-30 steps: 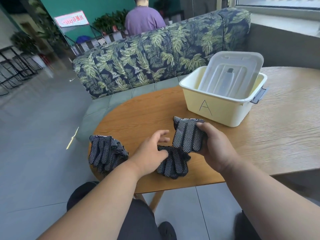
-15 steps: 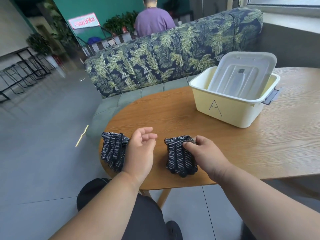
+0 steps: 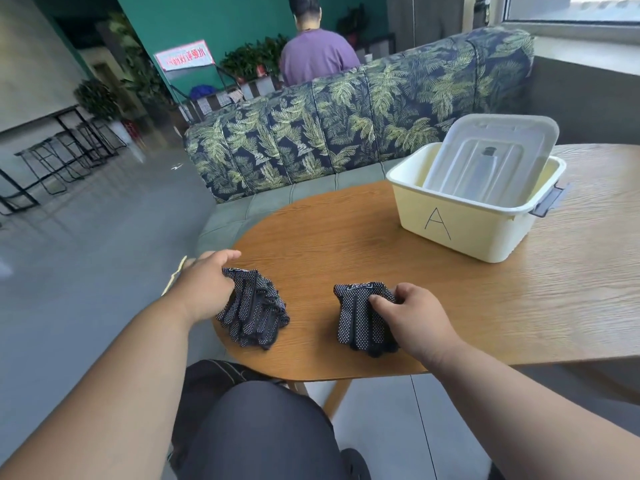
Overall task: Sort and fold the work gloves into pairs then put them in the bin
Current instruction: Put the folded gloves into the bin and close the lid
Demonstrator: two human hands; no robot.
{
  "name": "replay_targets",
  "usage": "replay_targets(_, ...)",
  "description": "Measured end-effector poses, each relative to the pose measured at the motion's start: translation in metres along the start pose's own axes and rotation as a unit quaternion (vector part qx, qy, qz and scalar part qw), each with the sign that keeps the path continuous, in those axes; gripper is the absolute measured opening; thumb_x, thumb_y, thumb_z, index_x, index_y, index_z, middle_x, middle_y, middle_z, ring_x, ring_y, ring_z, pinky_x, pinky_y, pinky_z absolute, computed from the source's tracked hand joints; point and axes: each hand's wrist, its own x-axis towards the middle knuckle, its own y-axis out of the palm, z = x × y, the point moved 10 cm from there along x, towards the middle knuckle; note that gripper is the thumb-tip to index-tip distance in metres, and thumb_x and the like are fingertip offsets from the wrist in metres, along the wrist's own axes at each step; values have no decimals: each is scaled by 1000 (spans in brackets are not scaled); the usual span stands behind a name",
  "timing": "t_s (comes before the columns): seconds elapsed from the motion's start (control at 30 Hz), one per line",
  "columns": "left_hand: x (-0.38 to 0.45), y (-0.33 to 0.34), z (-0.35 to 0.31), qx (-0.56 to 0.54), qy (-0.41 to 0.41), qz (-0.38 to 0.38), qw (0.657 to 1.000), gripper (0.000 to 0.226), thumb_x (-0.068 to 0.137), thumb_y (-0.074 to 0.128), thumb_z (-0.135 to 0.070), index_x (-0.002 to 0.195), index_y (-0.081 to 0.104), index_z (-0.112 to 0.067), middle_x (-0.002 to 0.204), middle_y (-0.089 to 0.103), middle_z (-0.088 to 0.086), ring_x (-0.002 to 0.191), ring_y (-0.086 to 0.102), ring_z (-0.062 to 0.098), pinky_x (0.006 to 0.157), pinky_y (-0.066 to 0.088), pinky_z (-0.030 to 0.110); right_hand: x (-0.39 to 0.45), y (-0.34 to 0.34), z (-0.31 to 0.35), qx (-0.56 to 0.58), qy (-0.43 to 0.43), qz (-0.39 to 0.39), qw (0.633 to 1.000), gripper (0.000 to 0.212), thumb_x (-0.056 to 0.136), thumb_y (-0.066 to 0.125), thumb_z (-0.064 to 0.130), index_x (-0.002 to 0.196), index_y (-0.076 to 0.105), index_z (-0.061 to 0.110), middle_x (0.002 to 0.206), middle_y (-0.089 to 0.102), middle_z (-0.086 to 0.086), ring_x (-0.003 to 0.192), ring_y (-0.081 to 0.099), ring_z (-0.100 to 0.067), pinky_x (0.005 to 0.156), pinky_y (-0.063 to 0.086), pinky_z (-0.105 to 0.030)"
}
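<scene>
Wooden table (image 3: 346, 230) bears bin (image 3: 460, 233) (lettered A), gloves (image 3: 254, 308).

Two bundles of dotted work gloves (image 3: 254, 308) (image 3: 360, 320), one bin (image 3: 474, 220), one lid (image 3: 491, 161), one table (image 3: 346, 233).
</scene>
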Motion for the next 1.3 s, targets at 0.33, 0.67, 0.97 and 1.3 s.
replay_targets(0.33, 12, 18, -8, 37, 38, 50, 997, 24, 82, 63, -22, 93, 60, -43, 126, 60, -8, 129, 43, 25, 112, 38, 44, -4, -14, 0, -84, -3, -46, 995, 51, 81, 71, 66, 116, 54, 33, 109, 60, 7, 96, 63, -17, 82, 50, -35)
replay_targets(0.67, -14, -20, -26, 70, 17, 5, 997, 16, 75, 66, -17, 81, 67, -32, 83, 63, -7, 98, 48, 25, 91, 38, 34, 7, -7, -17, -91, 26, 0, 995, 87, 74, 61, 83, 142, 50, 30, 127, 64, -1, 123, 59, -27, 106, 48, -43)
replay_targets(0.97, -65, -5, -117, -168, 111, 235, 951, 27, 63, 58, -13, 84, 68, -27, 79, 70, 4, 74, 60, 18, 73, 44, 36, 5, -6, -20, -64, 42, 26, 997, 81, 74, 61, 84, 137, 50, 34, 100, 66, 10, 108, 66, -23, 97, 53, -42)
replay_targets(1.3, -43, 100, -189, -81, 105, 273, 953, 27, 84, 51, -14, 101, 66, -29, 81, 68, 0, 73, 55, 18, 69, 41, 33, 9, -10, -29, 13, 86, 53, 995, 56, 75, 63, 69, 116, 59, 32, 93, 72, 13, 92, 68, -10, 94, 54, -37)
